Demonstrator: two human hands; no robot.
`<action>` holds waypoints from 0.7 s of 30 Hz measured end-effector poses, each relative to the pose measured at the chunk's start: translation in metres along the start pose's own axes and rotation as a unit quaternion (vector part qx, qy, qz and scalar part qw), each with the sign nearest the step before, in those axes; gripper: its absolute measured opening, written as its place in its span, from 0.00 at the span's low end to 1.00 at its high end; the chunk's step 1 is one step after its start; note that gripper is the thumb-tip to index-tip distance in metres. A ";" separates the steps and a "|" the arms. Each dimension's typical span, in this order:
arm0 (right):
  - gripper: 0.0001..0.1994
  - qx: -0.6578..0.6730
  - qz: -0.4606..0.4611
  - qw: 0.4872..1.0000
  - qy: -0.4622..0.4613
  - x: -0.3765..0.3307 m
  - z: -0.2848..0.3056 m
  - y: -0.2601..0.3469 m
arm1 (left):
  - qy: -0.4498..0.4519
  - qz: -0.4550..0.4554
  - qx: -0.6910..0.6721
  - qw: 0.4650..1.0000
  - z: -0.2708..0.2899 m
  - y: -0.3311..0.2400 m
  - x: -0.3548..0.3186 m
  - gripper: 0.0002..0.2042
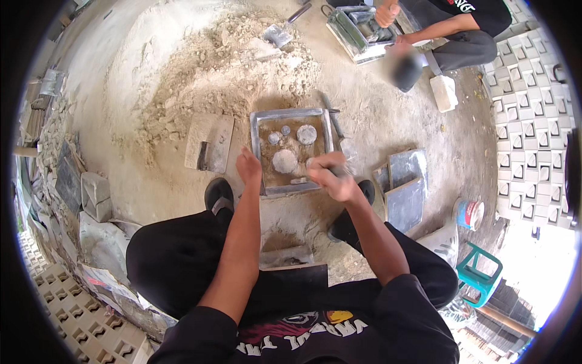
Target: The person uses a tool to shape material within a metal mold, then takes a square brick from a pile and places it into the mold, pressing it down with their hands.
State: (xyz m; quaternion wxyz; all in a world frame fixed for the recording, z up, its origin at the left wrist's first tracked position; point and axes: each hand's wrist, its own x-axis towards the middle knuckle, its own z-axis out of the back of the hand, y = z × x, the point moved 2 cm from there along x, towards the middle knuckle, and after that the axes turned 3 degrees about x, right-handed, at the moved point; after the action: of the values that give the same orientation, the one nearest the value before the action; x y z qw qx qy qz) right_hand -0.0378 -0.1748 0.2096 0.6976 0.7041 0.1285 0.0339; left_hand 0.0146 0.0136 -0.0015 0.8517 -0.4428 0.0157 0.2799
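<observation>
A square grey mould frame (291,113) lies on the ground between my feet, with sandy powder inside. In the powder sit several round whitish pieces: a large disc (285,161), a smaller disc (307,134) and little ones near the far left corner. My left hand (248,166) is beside the frame's left rail, fingers curled, with nothing visible in them. Over the near right corner, my right hand (331,176) is closed round a dark, blurred thing that I cannot make out. A small pale piece (299,181) lies by the near rail.
A powder heap (236,67) with a trowel (279,35) spreads beyond the frame. A board (209,141) lies left; a hammer-like tool (332,112) and slabs (405,203) lie right. Another person works at a box (351,33). A tin (470,214) and green stool (479,274) stand right.
</observation>
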 end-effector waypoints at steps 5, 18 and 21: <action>0.16 -0.029 -0.011 0.999 0.019 -0.007 0.008 -0.010 | 0.004 0.013 0.008 1.000 -0.006 0.004 0.004 0.32; 0.16 -0.032 0.023 0.997 0.064 -0.022 0.033 -0.022 | 0.021 0.010 0.008 1.000 -0.001 0.002 0.000 0.32; 0.16 -0.040 -0.003 0.999 -0.010 -0.021 0.040 -0.009 | 0.040 0.030 0.005 0.999 0.001 -0.005 0.000 0.32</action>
State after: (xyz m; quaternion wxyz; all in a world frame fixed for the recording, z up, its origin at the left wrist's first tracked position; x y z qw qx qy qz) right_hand -0.0499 -0.2180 0.2027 0.7264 0.6756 0.1222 0.0294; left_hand 0.0165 0.0120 0.0033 0.8438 -0.4487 0.0645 0.2872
